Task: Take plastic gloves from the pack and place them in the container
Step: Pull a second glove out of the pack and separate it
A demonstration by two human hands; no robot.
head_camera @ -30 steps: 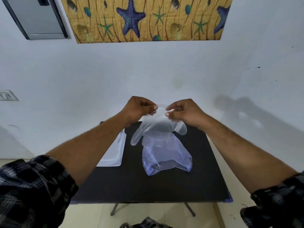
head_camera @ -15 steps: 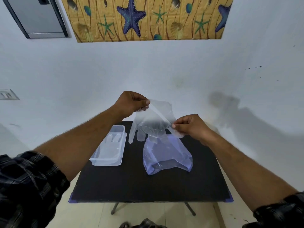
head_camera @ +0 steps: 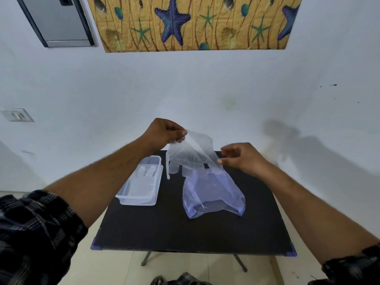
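Head view, two hands [head_camera: 164, 133] [head_camera: 241, 159], one glove [head_camera: 190, 155], one container [head_camera: 141, 199]

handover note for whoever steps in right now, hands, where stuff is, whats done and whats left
Left hand: pinching the clear glove, raised above the table.
Right hand: at the glove's other edge, fingers loosening.
Pack: lying mid-table.
Container: left of the pack, open.
Done: at least one glove lies inside it.
Left: put this glove in, then pull more from the pack.

Dark plaid shirt, navy-black with thin pale lines. Left sleeve [head_camera: 37, 229] rolled up above the elbow, right sleeve [head_camera: 353, 266] likewise. Forearms bare, hands ungloved.
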